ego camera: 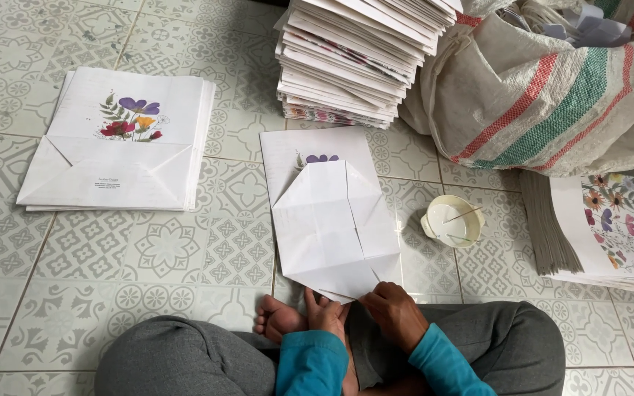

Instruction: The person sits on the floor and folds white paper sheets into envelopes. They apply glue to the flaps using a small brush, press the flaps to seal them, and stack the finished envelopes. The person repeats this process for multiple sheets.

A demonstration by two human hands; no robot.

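Bag (329, 224) laid flat on the tiled floor (163, 249), its folded bottom flaps turned up.

Its near point is pinched down between both hands: left hand (324, 314) with fingers curled together on the edge, right hand (395, 314) with fingertips closed on the paper. A glue cup (450, 220) is kept beside it.

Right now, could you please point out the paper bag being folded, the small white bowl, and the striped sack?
paper bag (328, 231), head view, on its folded white bottom flaps.
small white bowl (451, 220), head view, on its inside.
striped sack (552, 95), head view, on its woven side.
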